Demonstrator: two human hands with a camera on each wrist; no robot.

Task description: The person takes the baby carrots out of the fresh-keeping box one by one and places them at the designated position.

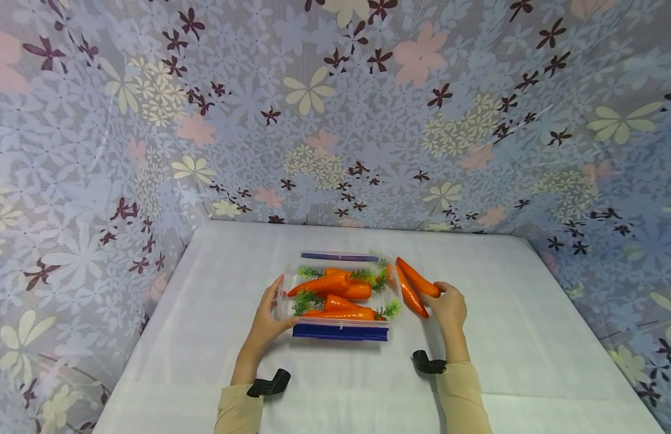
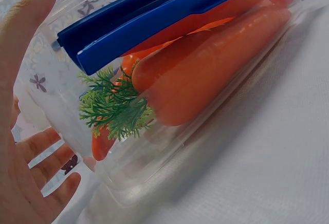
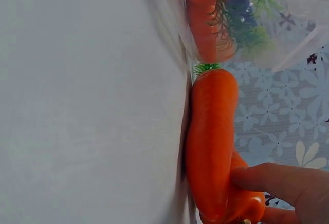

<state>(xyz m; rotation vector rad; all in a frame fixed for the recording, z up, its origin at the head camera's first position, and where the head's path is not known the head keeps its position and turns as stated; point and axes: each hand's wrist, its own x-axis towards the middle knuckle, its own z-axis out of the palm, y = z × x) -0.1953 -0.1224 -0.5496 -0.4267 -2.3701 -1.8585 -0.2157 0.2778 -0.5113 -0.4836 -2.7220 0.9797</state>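
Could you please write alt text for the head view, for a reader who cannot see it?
Clear box of orange carrots on a white table, with a person's left hand spread at its left end. On its right, the right hand pinches one of two loose carrots.

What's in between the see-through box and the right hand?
Two orange carrots lie next to each other between the see-through box and the right hand, which touches one. The head view shows this.
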